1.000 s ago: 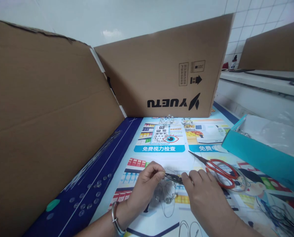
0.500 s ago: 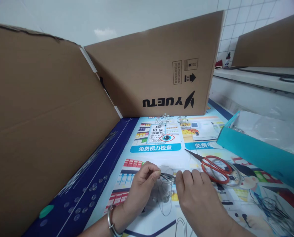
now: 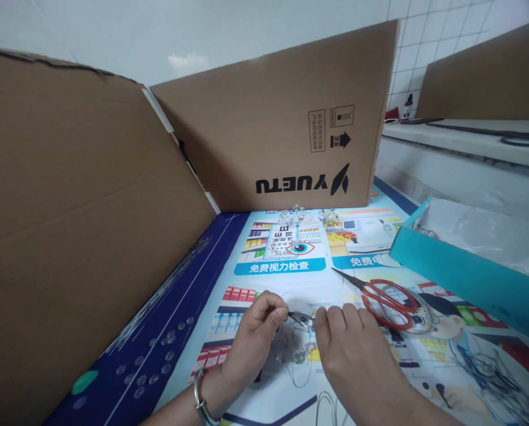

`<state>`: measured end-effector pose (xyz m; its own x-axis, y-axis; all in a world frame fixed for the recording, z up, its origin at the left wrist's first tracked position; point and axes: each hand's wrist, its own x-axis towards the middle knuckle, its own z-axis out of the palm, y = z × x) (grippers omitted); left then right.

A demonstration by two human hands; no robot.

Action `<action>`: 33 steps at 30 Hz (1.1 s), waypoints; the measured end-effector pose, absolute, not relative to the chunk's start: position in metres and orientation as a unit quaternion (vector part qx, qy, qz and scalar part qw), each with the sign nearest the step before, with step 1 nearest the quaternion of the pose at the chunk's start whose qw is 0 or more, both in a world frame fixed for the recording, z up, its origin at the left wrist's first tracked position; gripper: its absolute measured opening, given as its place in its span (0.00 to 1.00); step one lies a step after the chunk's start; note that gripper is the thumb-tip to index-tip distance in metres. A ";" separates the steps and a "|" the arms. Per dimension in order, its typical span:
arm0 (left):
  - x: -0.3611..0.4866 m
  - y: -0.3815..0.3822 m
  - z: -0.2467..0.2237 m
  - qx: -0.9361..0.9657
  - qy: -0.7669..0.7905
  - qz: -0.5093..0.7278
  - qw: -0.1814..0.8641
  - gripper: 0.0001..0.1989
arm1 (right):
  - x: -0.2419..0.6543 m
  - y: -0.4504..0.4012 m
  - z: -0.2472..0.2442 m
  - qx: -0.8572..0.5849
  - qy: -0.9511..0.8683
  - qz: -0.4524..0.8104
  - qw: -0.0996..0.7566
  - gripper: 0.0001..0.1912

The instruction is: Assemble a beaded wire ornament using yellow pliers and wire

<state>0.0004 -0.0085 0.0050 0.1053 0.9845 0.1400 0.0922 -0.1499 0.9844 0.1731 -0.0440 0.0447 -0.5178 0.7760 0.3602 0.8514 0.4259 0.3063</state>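
Small pliers (image 3: pixel 300 319) bridge the gap between my hands, their dark, tapered jaws pointing left. My right hand (image 3: pixel 357 355) is closed around their handle end, which it hides. At the jaw tips, the thumb and forefinger of my left hand (image 3: pixel 258 331) pinch together; what they hold is too small to make out, perhaps thin wire. Below the pliers hangs or lies a thin wire loop (image 3: pixel 309 370) with clear beads (image 3: pixel 298 357) on or beside it. Red-handled scissors (image 3: pixel 389 305) rest just beyond my right hand, points to the far left.
Loose clear beads (image 3: pixel 152 377) and straight wires (image 3: pixel 158 287) lie on the blue strip at left. Beaded wire pieces (image 3: pixel 329 218) sit at the back. A teal box (image 3: pixel 464 266) and tangled wire (image 3: pixel 490 373) are at right. Cardboard panels (image 3: pixel 268 130) stand behind and left.
The pliers have turned slightly between my hands. Both hands stay in nearly the same place with their grips kept.
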 end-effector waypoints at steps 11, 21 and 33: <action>-0.009 -0.001 -0.001 0.626 0.425 0.450 0.474 0.05 | 0.183 -0.034 0.038 -0.497 -0.852 -0.140 0.088 0.13; -0.010 -0.001 0.002 0.639 0.402 0.437 0.489 0.07 | 0.183 -0.036 0.039 -0.507 -0.849 -0.114 0.092 0.11; -0.017 0.010 0.002 0.582 0.389 0.452 0.553 0.04 | 0.189 -0.031 0.040 -0.507 -0.849 -0.112 0.098 0.13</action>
<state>-0.0174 0.0098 0.0024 0.2875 0.9530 0.0956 -0.0469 -0.0857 0.9952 0.1889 -0.0312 0.0397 -0.4675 0.8384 0.2802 0.8823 0.4620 0.0898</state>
